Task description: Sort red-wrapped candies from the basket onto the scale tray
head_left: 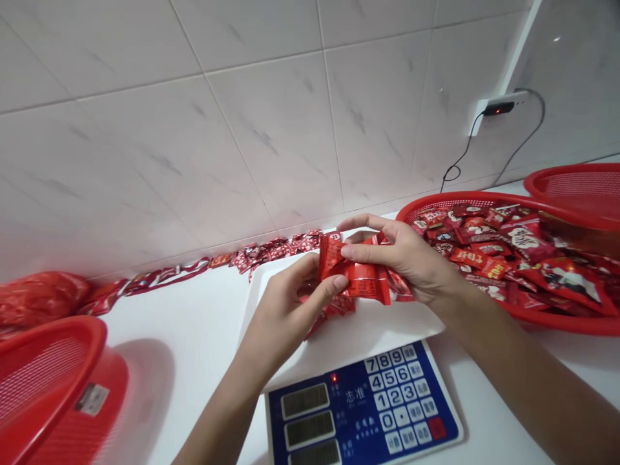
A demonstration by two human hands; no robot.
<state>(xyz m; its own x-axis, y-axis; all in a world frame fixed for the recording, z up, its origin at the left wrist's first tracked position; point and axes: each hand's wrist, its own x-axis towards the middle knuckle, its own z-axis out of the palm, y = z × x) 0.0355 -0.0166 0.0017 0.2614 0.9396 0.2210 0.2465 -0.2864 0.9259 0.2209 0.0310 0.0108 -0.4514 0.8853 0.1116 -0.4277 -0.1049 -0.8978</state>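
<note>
Over the white pan (387, 326) of a digital scale (358, 413), my left hand (295, 297) and my right hand (397, 252) are close together. Both are closed on red candy packets (365, 281) with shiny wrappers. The left thumb presses on the front of the packets, and the right thumb lies across their top. More red wrapped candies (334, 309) rest on the pan below, partly hidden by my hands. How many packets each hand grips cannot be made out.
At right, a red basket (484, 197) holds a heap of wrapped candies (484, 252), with another red basket (571, 169) behind. A red basket (92, 349) stands at left near a red plastic bag (43, 294). Packets (271, 252) line the tiled wall; a plugged-in cable (469, 145) hangs there.
</note>
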